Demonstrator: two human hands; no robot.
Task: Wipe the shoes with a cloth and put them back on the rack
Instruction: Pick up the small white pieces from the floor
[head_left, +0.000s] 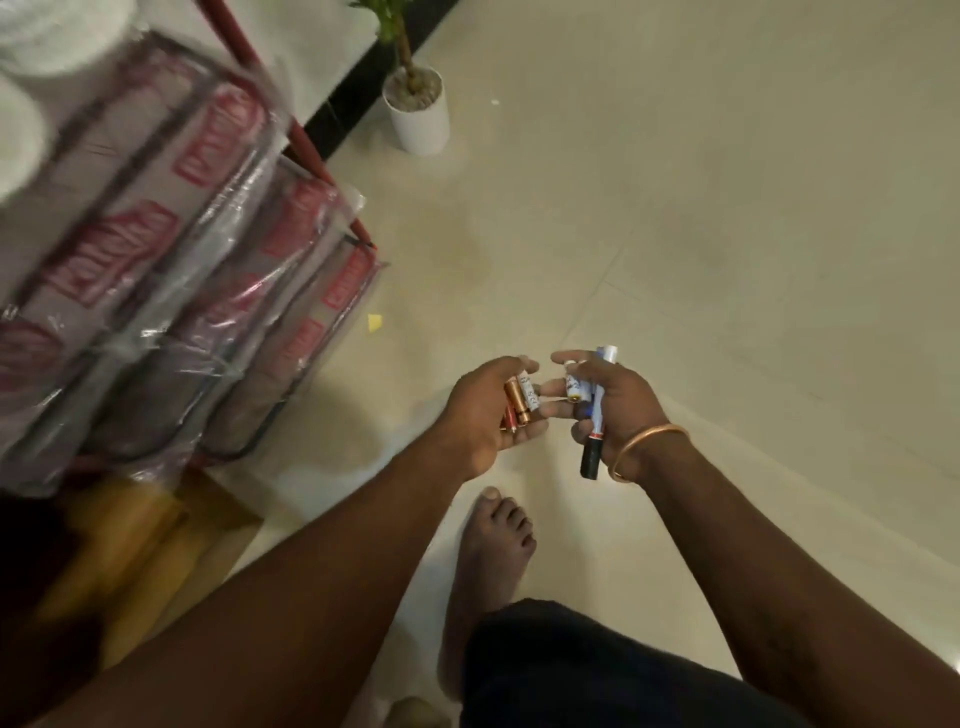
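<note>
Pale tiled floor (675, 208); white plant pot (418, 117) by dark skirting (358, 85); yellow scrap (375, 322) on floor.

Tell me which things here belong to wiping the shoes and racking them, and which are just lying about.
For the job: red-framed rack; covered boxes on it. No shoe or cloth shows.
Lying about: batteries in left hand; marker in right hand; potted plant; yellow scrap.
</note>
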